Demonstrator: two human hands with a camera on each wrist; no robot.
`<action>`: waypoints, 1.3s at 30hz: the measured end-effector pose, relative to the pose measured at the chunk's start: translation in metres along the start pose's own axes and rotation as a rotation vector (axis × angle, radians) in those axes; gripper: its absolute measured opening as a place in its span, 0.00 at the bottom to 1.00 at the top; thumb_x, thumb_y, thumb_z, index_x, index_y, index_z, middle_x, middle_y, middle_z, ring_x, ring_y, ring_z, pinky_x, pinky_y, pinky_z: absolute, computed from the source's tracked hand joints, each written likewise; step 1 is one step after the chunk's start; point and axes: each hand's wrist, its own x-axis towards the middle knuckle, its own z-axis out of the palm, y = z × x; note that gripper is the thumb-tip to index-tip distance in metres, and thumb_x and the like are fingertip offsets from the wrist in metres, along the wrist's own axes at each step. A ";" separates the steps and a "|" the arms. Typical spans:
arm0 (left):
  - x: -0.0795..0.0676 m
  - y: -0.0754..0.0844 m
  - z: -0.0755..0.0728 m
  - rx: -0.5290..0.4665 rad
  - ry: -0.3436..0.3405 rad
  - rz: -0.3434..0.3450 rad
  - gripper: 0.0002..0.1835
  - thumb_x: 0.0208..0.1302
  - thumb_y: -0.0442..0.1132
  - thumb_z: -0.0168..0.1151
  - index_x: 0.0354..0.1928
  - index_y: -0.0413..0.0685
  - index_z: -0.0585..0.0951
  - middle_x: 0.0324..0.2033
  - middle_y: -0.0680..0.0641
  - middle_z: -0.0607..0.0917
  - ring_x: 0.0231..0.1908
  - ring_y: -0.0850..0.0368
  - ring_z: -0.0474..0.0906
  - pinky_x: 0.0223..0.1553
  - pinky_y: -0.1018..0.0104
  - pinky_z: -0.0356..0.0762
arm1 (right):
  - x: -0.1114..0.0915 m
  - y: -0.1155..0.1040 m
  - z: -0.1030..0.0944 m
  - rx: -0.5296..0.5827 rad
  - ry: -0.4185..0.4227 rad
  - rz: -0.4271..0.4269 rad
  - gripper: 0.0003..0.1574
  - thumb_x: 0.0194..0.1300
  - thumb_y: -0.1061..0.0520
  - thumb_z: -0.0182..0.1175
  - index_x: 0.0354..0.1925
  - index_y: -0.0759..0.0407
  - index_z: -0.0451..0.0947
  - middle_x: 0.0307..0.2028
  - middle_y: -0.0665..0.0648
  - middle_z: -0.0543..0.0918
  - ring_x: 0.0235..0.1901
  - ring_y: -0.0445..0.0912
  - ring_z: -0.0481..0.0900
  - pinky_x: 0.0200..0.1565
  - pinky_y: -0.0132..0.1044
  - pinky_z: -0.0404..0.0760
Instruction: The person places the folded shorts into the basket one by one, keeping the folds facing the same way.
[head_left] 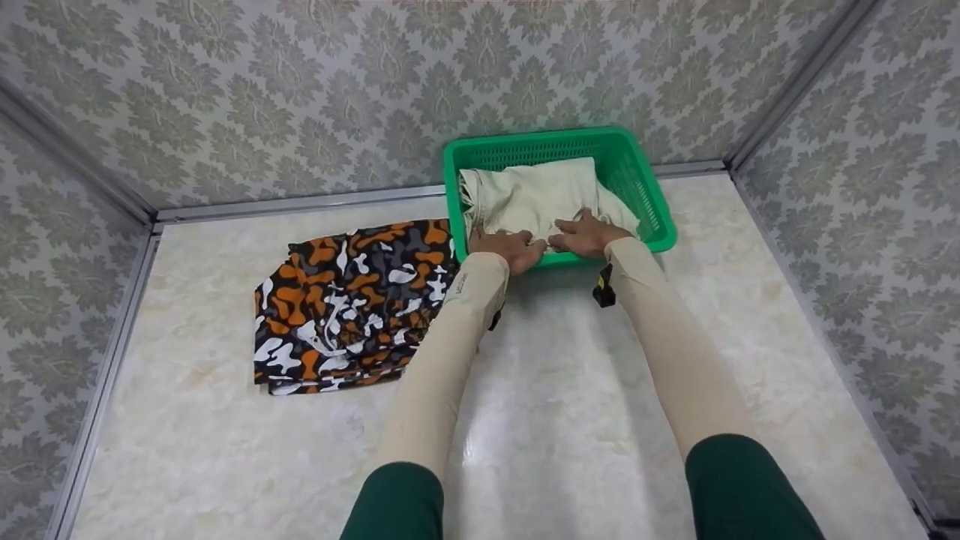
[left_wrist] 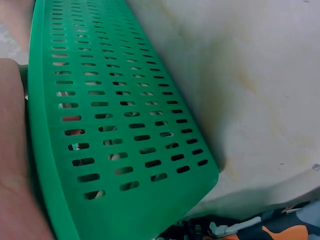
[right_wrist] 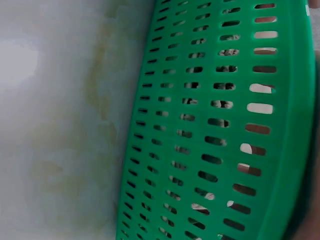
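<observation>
A cream cloth (head_left: 540, 191), folded over on itself, lies inside a green plastic basket (head_left: 645, 176). My left hand (head_left: 514, 249) reaches over the basket's front rim and rests on the near left part of the cloth. Close beside it, my right hand (head_left: 587, 234) lies on the cloth's near right part, fingers spread. The two hands almost meet at the front rim. In the left wrist view the slotted basket wall (left_wrist: 125, 120) fills much of the picture, and only a blurred edge of the hand shows. Pale cloth shows through the slots in the right wrist view.
A folded camouflage-patterned cloth (head_left: 352, 307) in orange, black and white lies on the floor, against the basket's left side. The basket stands near the patterned back wall (head_left: 337, 97). Side walls rise at left and right of the pale marbled floor (head_left: 555, 420).
</observation>
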 end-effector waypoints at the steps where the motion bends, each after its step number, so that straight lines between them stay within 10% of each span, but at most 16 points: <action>1: -0.002 0.000 -0.001 -0.009 0.006 0.002 0.36 0.77 0.65 0.24 0.80 0.63 0.59 0.76 0.48 0.63 0.76 0.46 0.55 0.74 0.40 0.38 | -0.001 -0.001 0.001 0.000 0.005 0.002 0.44 0.78 0.32 0.36 0.82 0.46 0.43 0.78 0.70 0.28 0.76 0.70 0.36 0.71 0.68 0.45; 6: -0.008 -0.004 0.001 -0.055 0.133 0.034 0.34 0.78 0.64 0.27 0.75 0.60 0.69 0.69 0.48 0.75 0.68 0.44 0.69 0.72 0.42 0.52 | -0.009 -0.003 0.010 0.006 0.158 -0.037 0.42 0.78 0.33 0.35 0.81 0.48 0.48 0.79 0.70 0.38 0.76 0.70 0.42 0.71 0.67 0.47; 11: -0.027 -0.010 0.002 -0.115 0.480 0.144 0.22 0.79 0.53 0.48 0.62 0.53 0.82 0.54 0.45 0.84 0.54 0.45 0.78 0.57 0.49 0.74 | -0.018 0.002 0.028 0.082 0.576 -0.173 0.34 0.80 0.44 0.45 0.74 0.60 0.66 0.73 0.69 0.63 0.74 0.65 0.56 0.71 0.61 0.55; 17: -0.073 -0.047 -0.002 -0.319 0.738 0.203 0.16 0.76 0.42 0.54 0.60 0.52 0.82 0.53 0.42 0.77 0.51 0.44 0.70 0.52 0.52 0.69 | -0.040 0.001 0.047 0.296 0.858 -0.388 0.30 0.79 0.49 0.52 0.71 0.61 0.69 0.69 0.64 0.70 0.71 0.57 0.64 0.70 0.54 0.62; 27: -0.115 -0.139 0.061 -0.251 0.531 0.043 0.23 0.77 0.45 0.53 0.70 0.51 0.75 0.57 0.33 0.74 0.54 0.34 0.68 0.55 0.41 0.67 | -0.076 0.009 0.099 0.477 0.893 -0.524 0.30 0.78 0.54 0.56 0.73 0.58 0.67 0.71 0.60 0.68 0.74 0.53 0.59 0.72 0.49 0.58; 39: -0.145 -0.133 0.119 -0.196 0.339 -0.038 0.25 0.77 0.55 0.48 0.71 0.62 0.74 0.70 0.37 0.67 0.67 0.25 0.59 0.61 0.26 0.58 | -0.126 0.027 0.176 0.954 0.568 -0.346 0.30 0.78 0.59 0.54 0.72 0.67 0.63 0.71 0.68 0.65 0.71 0.61 0.63 0.66 0.53 0.69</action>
